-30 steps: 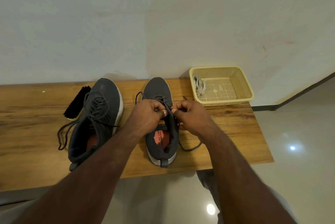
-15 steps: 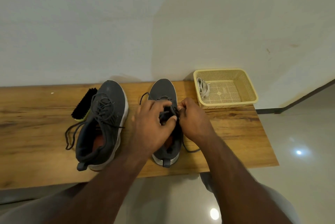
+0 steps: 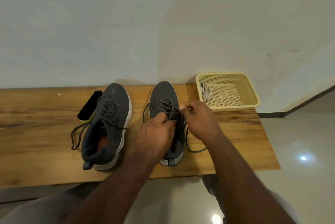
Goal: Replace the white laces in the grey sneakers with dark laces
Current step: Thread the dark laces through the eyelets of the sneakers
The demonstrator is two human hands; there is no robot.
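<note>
Right sneaker (image 3: 164, 96) sits mid-bench, toe to the wall, dark lace (image 3: 167, 105) already crossed thru the front eyelets. Left hand (image 3: 155, 135) is curled over the tongue/collar, fingertips pinching lace or tongue there, can't tell which. Right hand (image 3: 200, 118) has thumb + forefinger pinched on a lace strand just beside the upper eyelets, pulling it up and across. One loose end trails off the shoe's right side (image 3: 194, 148) onto the wooden bench (image 3: 36, 133).

Left sneaker (image 3: 108, 125) is just beside it, laced dark too, ends lying loose to its left. A black brush (image 3: 89, 105) lies touching its outer side. White laces (image 3: 204, 91) are bundled in the cream basket (image 3: 252, 95) at the bench's far right corner.

Looks near done, prob. the last eyelets. Risks as I see it: pulling too hard w/ the right hand could drag the free end back thru an eyelet or leave the ends uneven; a skipped or twisted crossing under the left hand wouldn't be noticed; the shoe could slide toward the front edge if the left hand lets go
</note>
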